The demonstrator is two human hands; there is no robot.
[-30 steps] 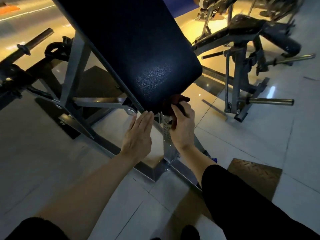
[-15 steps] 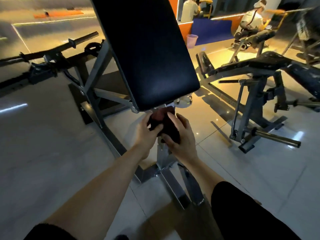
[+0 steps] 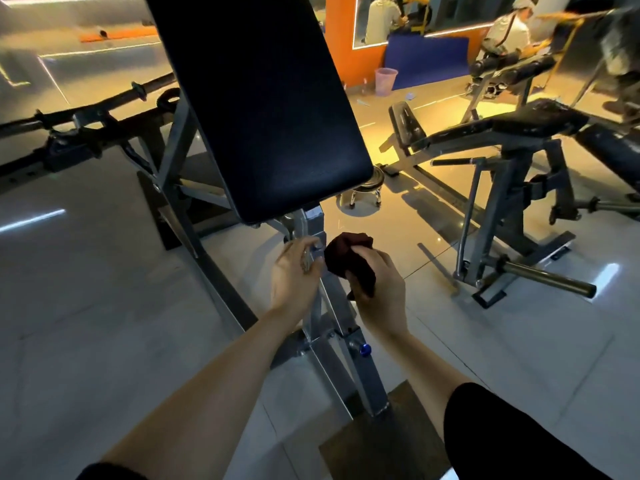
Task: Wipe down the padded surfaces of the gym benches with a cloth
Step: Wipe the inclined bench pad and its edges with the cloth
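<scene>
Dark maroon crumpled cloth [image 3: 349, 263] sits bunched in the right hand [image 3: 377, 289], whose fingers curl round it just below the lower edge of the black padded inclined bench pad [image 3: 263, 109]. Left hand [image 3: 294, 275] hangs beside the cloth, fingers loosely curled in front of the grey steel frame post [image 3: 313, 230]; whether it touches the post cannot be told. Neither hand meets the padding. Judged from this, the step in hand is regripping the cloth between strokes; the next move calls for raising the cloth onto the pad and sweeping along its length.
</scene>
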